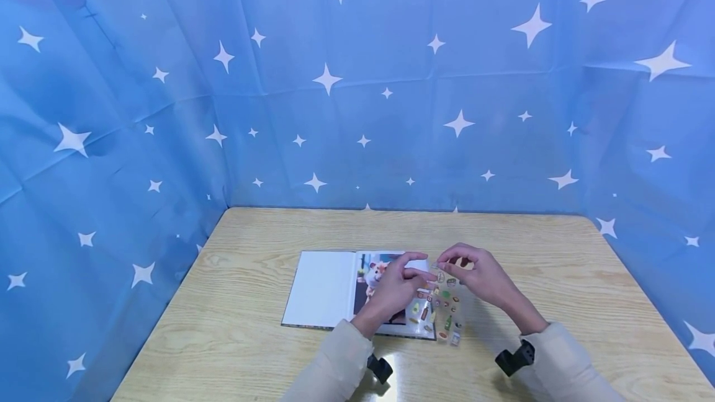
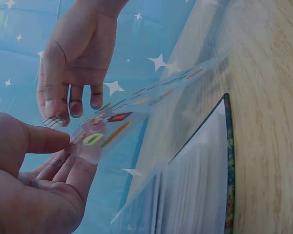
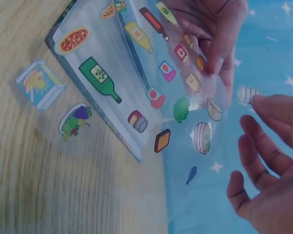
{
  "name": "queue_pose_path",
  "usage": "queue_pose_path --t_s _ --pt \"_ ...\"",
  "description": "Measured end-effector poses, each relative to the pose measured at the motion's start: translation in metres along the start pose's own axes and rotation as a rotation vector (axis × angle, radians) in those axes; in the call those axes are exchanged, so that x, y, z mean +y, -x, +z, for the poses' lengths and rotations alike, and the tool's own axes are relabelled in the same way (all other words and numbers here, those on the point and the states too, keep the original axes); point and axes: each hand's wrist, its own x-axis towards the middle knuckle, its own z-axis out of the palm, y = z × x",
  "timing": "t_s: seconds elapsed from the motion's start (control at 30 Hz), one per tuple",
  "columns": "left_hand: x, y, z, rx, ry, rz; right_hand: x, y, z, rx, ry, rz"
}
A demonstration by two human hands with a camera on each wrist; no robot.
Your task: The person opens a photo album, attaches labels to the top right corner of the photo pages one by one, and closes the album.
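Observation:
Between thumb and fingers, my left hand [image 1: 393, 293] pinches one edge of a clear sticker sheet [image 2: 119, 129], which slants over the right side of an open album [image 1: 325, 287]. Small food pictures dot the sheet, among them a green bottle [image 3: 100, 79], a pizza [image 3: 74, 41] and a striped bowl [image 3: 202, 138]. Close to the sheet's far edge, my right hand [image 1: 483, 275] pinches a tiny sticker with dark lines [image 3: 247, 95] between thumb and index finger. Its other fingers are loosely bent. On the album's right page, partly behind my left hand, is a picture of a hamster [image 1: 374, 275].
The album lies on a light wooden table [image 1: 223, 327], its left page blank white. A blue curtain with white stars [image 1: 391, 135] hangs behind the table and at its sides. Each sleeve carries a black wrist camera [image 1: 515, 357].

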Motion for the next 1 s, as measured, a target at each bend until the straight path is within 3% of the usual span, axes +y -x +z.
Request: queue_pose_path --t_s 0.5,0.77,1.0 --pt "-0.01 -0.009 0.016 0.086 0.127 -0.054 0.002 0.002 -0.002 0.055 -0.006 0.024" --pt "-0.009 -0.011 0.022 0.088 0.049 -0.111 0.003 0.004 -0.003 0.078 -0.014 0.026" --pt "-0.008 -0.009 0.027 0.053 -0.079 -0.154 0.007 0.005 -0.003 0.08 -0.008 0.004"
